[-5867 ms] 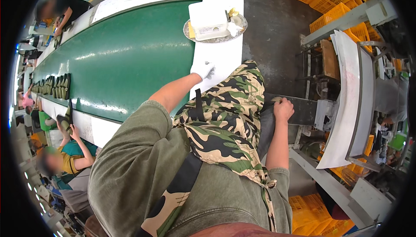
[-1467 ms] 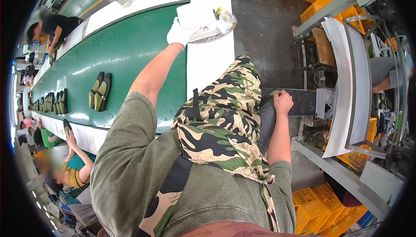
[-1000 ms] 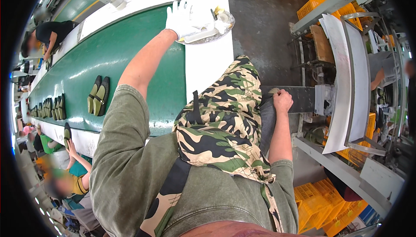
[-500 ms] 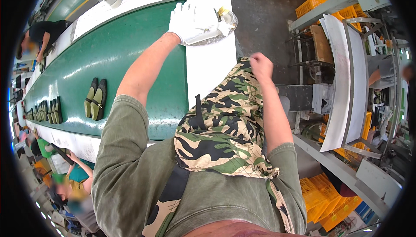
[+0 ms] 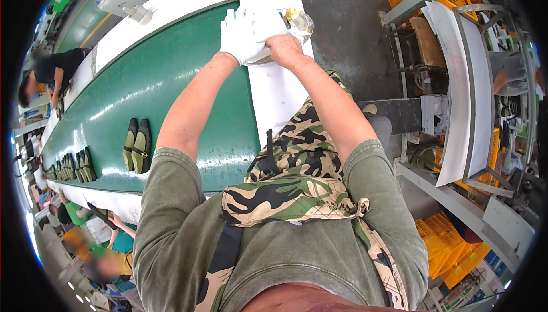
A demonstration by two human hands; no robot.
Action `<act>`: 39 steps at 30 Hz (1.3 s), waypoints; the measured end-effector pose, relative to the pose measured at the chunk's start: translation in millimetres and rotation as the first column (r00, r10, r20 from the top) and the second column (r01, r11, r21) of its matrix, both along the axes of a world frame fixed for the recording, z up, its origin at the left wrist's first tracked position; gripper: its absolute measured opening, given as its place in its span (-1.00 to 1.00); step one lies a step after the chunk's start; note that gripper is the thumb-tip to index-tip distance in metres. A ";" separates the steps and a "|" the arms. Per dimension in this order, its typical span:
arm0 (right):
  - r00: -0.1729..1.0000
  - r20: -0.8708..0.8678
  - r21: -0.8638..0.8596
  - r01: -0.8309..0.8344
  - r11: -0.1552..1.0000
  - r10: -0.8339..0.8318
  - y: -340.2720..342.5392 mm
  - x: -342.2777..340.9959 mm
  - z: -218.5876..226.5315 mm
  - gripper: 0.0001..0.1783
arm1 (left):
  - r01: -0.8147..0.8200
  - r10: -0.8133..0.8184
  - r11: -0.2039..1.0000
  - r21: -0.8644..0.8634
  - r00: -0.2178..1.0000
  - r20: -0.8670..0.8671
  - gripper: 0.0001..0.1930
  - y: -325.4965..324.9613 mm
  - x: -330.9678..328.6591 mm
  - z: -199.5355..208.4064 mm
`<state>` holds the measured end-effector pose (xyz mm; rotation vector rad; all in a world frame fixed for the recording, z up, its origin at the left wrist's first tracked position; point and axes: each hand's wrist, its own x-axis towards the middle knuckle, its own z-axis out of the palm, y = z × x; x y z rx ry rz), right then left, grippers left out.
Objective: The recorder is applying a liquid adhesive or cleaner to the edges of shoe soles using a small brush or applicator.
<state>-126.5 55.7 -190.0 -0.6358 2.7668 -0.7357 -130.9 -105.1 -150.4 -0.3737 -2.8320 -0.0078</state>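
My left hand [image 5: 240, 35] wears a white glove and lies over the white ledge at the end of the green belt, its fingers stretched out. Against its thumb side my bare right hand [image 5: 283, 49] is closed, its fingertips hidden. Just beyond both hands is a white, cloth-like piece [image 5: 269, 24]; whether it is a second glove I cannot tell. Partly behind my right hand lies a clear plastic wrapper or dish [image 5: 301, 24] with something yellow in it, at the ledge's right edge.
A pair of olive-and-black shoes [image 5: 137, 146] stands on the green belt [image 5: 194, 84], with several more pairs [image 5: 80, 165] farther left. To the right are a metal rack with white sheets [image 5: 456, 95] and yellow crates [image 5: 451, 243]. Other people work along the belt's left end.
My right hand has moved from beside the camouflage apron up and left to my gloved left hand. The left hand stays at nearly the same place. The view has shifted slightly.
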 end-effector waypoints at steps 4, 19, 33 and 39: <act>0.994 0.083 0.015 0.076 0.997 -0.076 -4.1 -0.1 3.9 -0.67 | 0.000 0.000 1.000 -0.014 0.999 -0.053 -0.18 -2.3 0.1 -2.7; 0.992 0.048 -0.010 0.114 0.993 -0.114 -3.7 1.2 -12.5 -0.71 | -0.025 0.029 0.999 -0.029 0.986 0.163 -0.07 -1.5 0.9 10.7; 0.996 -0.069 0.034 0.053 0.998 -0.051 -22.1 12.7 -13.2 -0.71 | 0.037 -0.027 0.993 -0.112 0.995 0.094 -0.15 -9.1 0.9 1.8; 0.995 -0.002 -0.037 0.097 0.995 -0.098 -10.3 3.7 -20.3 -0.72 | 0.028 -0.015 0.991 -0.133 0.995 0.096 -0.11 -9.0 -2.1 1.4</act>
